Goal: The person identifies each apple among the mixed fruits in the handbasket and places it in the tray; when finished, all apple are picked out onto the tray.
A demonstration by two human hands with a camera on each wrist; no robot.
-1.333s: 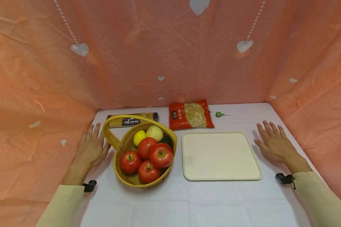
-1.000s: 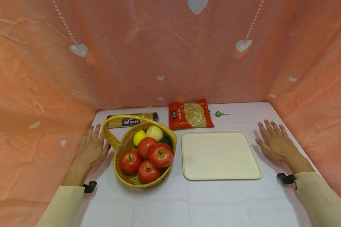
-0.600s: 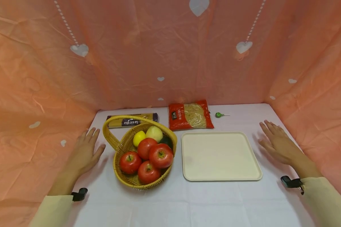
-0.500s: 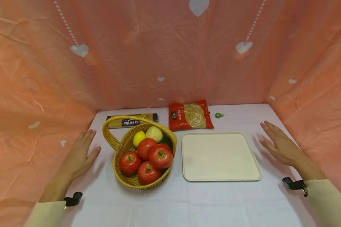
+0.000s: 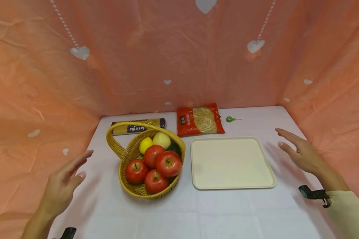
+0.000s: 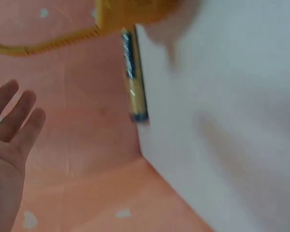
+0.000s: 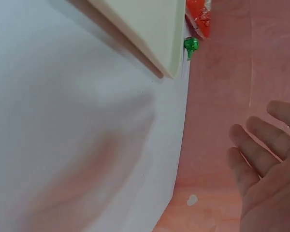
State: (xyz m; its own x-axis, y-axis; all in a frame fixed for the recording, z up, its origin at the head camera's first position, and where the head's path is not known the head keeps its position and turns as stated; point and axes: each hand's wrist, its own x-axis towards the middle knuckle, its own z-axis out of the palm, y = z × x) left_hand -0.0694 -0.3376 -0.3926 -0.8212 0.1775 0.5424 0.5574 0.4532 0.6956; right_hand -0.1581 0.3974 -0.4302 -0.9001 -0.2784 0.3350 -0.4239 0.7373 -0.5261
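My left hand (image 5: 61, 186) is raised over the white table's left side, fingers extended and holding nothing. To its right stands a yellow wicker basket (image 5: 123, 179) with a tall handle. Inside are several red apples (image 5: 169, 163), a yellow lemon-like fruit (image 5: 145, 145), a pale green round fruit (image 5: 162, 140) and a dark green item (image 5: 175, 148) partly hidden. My right hand (image 5: 302, 154) hovers right of a cream rectangular tray (image 5: 231, 162), its fingers loosely straight with nothing in them. The left wrist view shows my left fingers (image 6: 26, 113) spread apart; the right wrist view shows the right palm (image 7: 275, 193).
Behind the basket lies a yellow and purple spaghetti packet (image 5: 137, 126), partly covered by the handle. A red bag of noodles (image 5: 201, 120) and a green lollipop (image 5: 229, 119) lie along the back edge. Orange cloth (image 5: 155, 59) walls the table at the back and sides.
My left hand has lifted off the table beside the basket and drawn back toward the near left. My right hand has risen and turned slightly on its side. Basket, tray and packets stay put.
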